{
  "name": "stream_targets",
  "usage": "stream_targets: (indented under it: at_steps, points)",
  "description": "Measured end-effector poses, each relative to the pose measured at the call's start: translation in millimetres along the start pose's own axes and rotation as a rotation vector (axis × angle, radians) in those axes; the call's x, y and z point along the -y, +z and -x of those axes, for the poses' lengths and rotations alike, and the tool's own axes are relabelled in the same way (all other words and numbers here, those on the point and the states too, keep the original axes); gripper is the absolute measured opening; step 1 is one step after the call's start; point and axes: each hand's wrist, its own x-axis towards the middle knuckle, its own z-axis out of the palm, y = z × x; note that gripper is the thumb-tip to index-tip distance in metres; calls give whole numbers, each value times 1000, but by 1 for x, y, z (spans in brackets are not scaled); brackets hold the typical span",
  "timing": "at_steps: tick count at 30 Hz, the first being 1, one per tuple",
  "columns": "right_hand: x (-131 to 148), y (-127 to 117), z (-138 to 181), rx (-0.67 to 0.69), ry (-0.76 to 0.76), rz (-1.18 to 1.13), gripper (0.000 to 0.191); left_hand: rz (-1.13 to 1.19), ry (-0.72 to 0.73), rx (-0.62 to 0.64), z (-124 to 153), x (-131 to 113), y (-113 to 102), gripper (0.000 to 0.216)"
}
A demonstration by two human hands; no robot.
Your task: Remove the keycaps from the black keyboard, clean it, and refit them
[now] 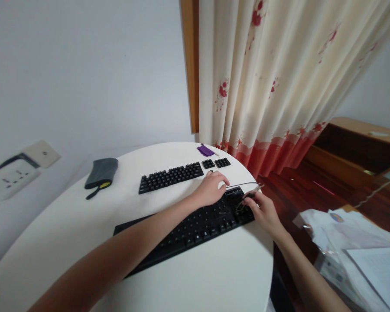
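A black keyboard (198, 227) lies at a slant on the white round table, many of its keycaps off. My right hand (263, 210) is closed on a wire keycap puller (239, 205), whose wire end is down at the number pad on the right. Over the keyboard's back edge is my left hand (212, 187), fingers curled in; what they hold, if anything, cannot be made out. Removed keycaps (172, 177) stand in neat rows behind the keyboard, with two smaller blocks of keycaps (222, 162) at their right. My left forearm hides part of the keyboard.
A grey pouch (102, 172) sits at the table's back left, and a purple brush (205, 150) at the far edge. The keyboard's cable (242, 183) runs off the right side. Beyond are a curtain (247, 86), a wall socket (13, 177) and plastic bags with papers (360, 242).
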Motion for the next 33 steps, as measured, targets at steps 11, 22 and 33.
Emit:
stream_targets:
  at_steps: [11,22,33]
  points:
    - [17,-4,-8,312,-92,52,18,22,292,171,33,-6,24,32]
    - [3,16,3,131,-25,128,21,-9,301,160,35,-6,26,23]
    - [5,4,2,235,-116,179,21,30,290,163,34,-3,29,23]
